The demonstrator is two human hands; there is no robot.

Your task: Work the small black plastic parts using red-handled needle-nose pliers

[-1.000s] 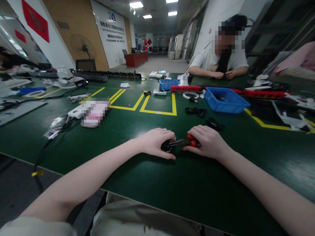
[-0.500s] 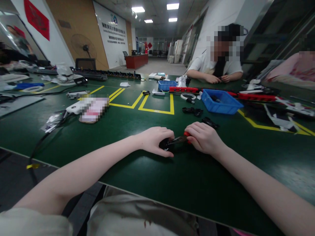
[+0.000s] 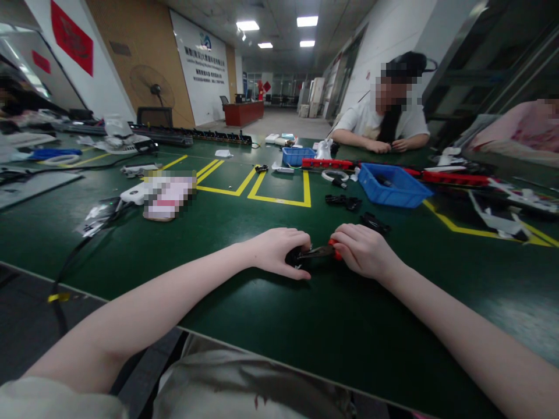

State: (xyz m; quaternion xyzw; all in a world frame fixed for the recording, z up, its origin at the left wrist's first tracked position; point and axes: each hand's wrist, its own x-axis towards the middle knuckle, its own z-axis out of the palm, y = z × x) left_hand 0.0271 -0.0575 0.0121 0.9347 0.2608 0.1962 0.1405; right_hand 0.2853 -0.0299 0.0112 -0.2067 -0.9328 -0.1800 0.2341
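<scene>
My right hand is closed around the red handles of a pair of pliers, whose long metal jaws point left. The jaw tips meet a small black part that my left hand grips between thumb and curled fingers. Most of that part is hidden inside the hand, so its exact kind cannot be made out. Both hands are low over the green table, near its front edge.
Behind my right hand lie black cable bundles and a blue bin. A phone and a white device with a cable are on the left. Red strips run across the far side, where a person sits.
The whole view has shifted slightly downward in the picture. My hands keep the same hold on the pliers and the black part, with hardly any visible movement between them.
</scene>
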